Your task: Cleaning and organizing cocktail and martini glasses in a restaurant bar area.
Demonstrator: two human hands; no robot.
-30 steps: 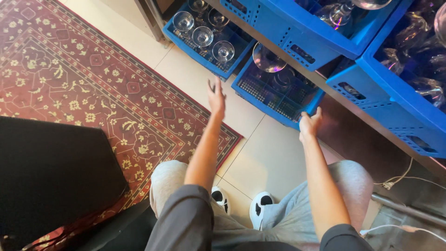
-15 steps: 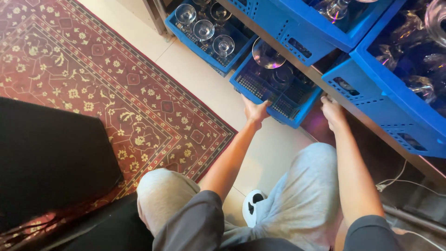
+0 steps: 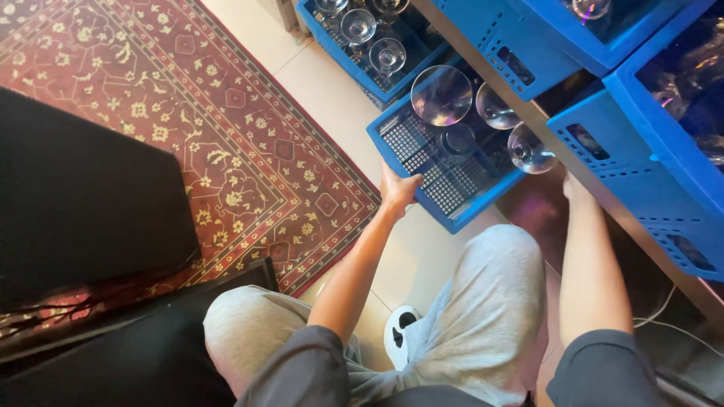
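Note:
My left hand (image 3: pixel 397 190) grips the near left rim of a blue plastic crate (image 3: pixel 460 217) with a grid floor. The crate sits tilted just under a table's edge, above the tiled floor. Three clear wine glasses stand in it: a big one (image 3: pixel 441 95), a second (image 3: pixel 495 107) and a third (image 3: pixel 528 151) at the right. My right hand (image 3: pixel 575 188) meets the crate's right corner, and its fingers are tucked out of sight there. My knees in grey trousers are below the crate.
A second blue crate (image 3: pixel 411 74) with glasses sits on the floor farther back. More blue crates (image 3: pixel 528 41) stand on the table (image 3: pixel 626 222) above. A red patterned rug (image 3: pixel 188 136) lies left, a black object (image 3: pixel 75 203) nearer. Cables (image 3: pixel 667 315) trail lower right.
Both hands went from reaching toward the crate to taking hold of its near corners. The crate has come out from under the table toward me, showing its glasses.

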